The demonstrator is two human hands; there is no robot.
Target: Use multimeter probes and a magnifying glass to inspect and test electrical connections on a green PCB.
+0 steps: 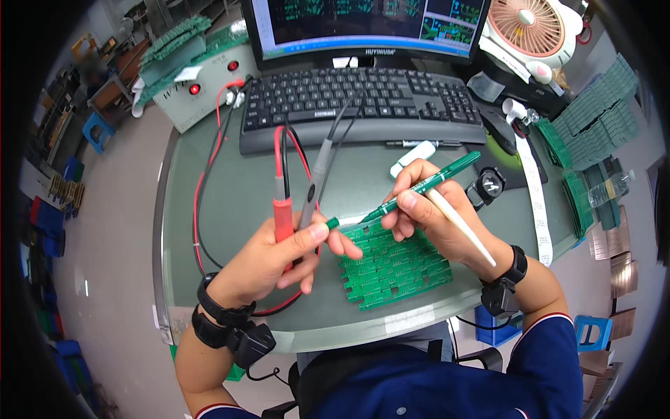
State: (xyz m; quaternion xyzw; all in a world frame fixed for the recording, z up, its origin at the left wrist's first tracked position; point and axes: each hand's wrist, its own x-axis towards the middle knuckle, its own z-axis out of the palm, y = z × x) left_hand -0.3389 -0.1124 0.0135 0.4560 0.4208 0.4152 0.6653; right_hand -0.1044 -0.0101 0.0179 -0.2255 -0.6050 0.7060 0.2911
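Observation:
My left hand (276, 255) closes around a red-handled test probe (283, 218) with red and black wires and a grey tool (319, 178) ending in thin dark prongs. Between its thumb and finger sits a small green pen cap (332, 223). My right hand (436, 209) grips a green marker (427, 183), its bare tip pointing left toward the cap, apart from it. A slim cream-white stick (460, 225) also lies in that hand; its upper end is hidden by the fingers. Under both hands lies a green circuit board panel (401, 274).
Behind stand a keyboard (363, 94) and monitor (370, 21). Left is a white instrument box (209, 84) with red switches. To the right are a mouse (497, 129), a round black-rimmed object (490, 183), a paper strip (536, 202), stacked green boards (600, 105) and a fan (527, 28).

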